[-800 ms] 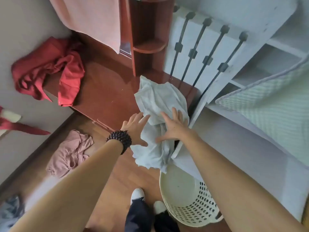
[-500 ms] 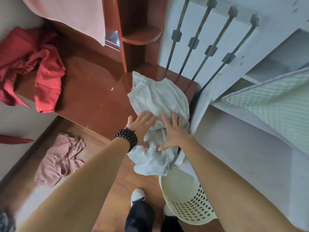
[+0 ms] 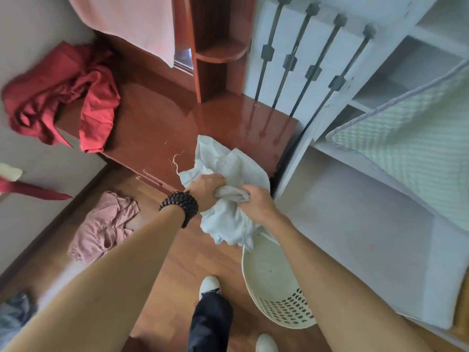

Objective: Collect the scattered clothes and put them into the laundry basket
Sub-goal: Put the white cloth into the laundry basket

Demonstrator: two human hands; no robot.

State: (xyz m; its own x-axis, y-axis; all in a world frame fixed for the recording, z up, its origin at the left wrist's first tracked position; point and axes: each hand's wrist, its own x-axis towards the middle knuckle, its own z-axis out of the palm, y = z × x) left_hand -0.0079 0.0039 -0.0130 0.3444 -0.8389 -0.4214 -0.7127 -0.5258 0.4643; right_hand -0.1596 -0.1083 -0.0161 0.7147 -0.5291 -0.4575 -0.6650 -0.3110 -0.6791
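Observation:
A pale grey-white garment (image 3: 228,171) is bunched at the near edge of the red-brown cabinet top (image 3: 157,128), part of it hanging just above the basket. My left hand (image 3: 206,189), with a dark bead bracelet on the wrist, and my right hand (image 3: 256,201) both grip it. The cream perforated laundry basket (image 3: 276,306) stands on the floor directly below, looking empty. A red garment (image 3: 63,95) lies draped over the cabinet's far left corner. A dusty pink garment (image 3: 104,227) lies on the wooden floor to the left. A grey-blue cloth (image 3: 12,316) shows at the bottom left edge.
A white bed frame with dark bars (image 3: 304,59) and a mattress (image 3: 368,224) fill the right side. A wooden corner shelf (image 3: 218,52) rises behind the cabinet, with a pink curtain (image 3: 132,19) at top left. My feet in white shoes (image 3: 209,285) stand beside the basket.
Both hands went from lying flat with spread fingers on the pale garment to closing around it and bunching it up; the garment has slid off the cabinet top toward me.

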